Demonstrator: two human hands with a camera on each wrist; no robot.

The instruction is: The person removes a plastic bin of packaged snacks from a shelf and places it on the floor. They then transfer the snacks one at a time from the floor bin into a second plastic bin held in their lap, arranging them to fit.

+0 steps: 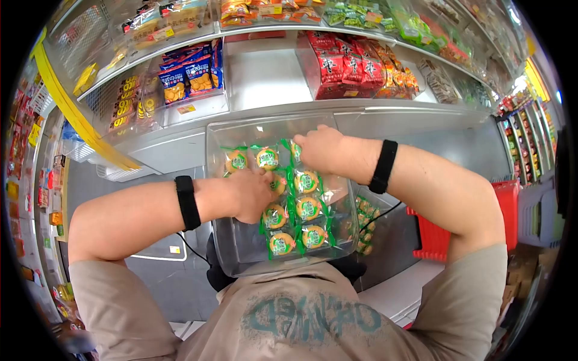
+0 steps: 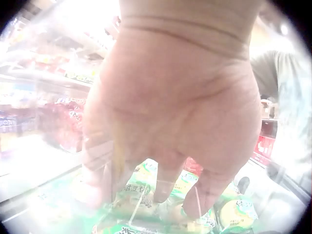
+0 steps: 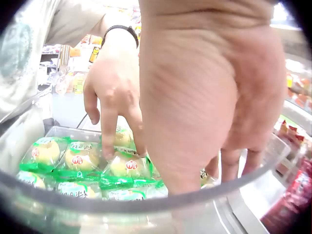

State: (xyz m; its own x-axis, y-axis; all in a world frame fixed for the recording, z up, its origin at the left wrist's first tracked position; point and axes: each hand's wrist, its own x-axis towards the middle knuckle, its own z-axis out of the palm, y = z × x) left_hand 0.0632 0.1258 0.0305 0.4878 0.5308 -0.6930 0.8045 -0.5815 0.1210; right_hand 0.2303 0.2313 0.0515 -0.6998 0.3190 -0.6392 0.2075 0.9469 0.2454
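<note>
A clear plastic bin [image 1: 232, 256] sits in front of the person's shirt. Inside it, round pastries in green-and-clear wrappers [image 1: 309, 207] lie in rows. The left hand [image 1: 250, 194] reaches over the bin's left side. Its fingers point down and touch a wrapped pastry [image 3: 127, 166], while the thumb hangs free. At the far end of the right row is the right hand [image 1: 322, 149]. Its thumb and fingers come down around a wrapped pastry [image 1: 295, 153], pinching it. In the right wrist view the bin's rim covers the thumb tip.
Behind the bin, a shelf holds blue snack bags [image 1: 186, 78] and red bags [image 1: 343, 63]. A red basket [image 1: 436, 234] stands to the right. More wrapped pastries [image 1: 366, 225] lie beside the bin's right wall. A yellow-edged rack [image 1: 66, 114] stands on the left.
</note>
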